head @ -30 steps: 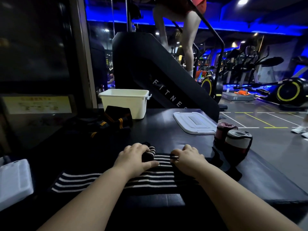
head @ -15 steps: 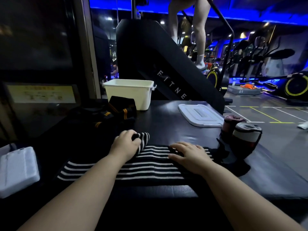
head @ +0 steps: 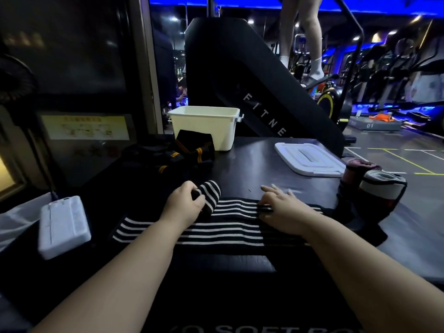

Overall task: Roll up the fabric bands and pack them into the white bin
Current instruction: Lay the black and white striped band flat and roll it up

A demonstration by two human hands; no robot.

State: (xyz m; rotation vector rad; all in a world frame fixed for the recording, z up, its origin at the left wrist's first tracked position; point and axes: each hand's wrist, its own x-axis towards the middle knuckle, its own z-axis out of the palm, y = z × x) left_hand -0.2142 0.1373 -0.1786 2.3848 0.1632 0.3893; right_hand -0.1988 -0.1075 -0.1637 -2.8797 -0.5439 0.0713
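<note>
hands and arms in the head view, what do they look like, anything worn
The left hand and right hand are bare, as are the left forearm and right forearm up to the frame edge: no sleeves, gloves, watch, wristband or rings show.

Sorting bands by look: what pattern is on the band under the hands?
The band is black with white stripes along its length; head view shows it best.

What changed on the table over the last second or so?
The right hand uncurled and slid right along the striped band, now pressing it flat with spread fingers. The left hand kept gripping the band's rolled end. The white bin, lid and two rolled bands stayed put.
</note>
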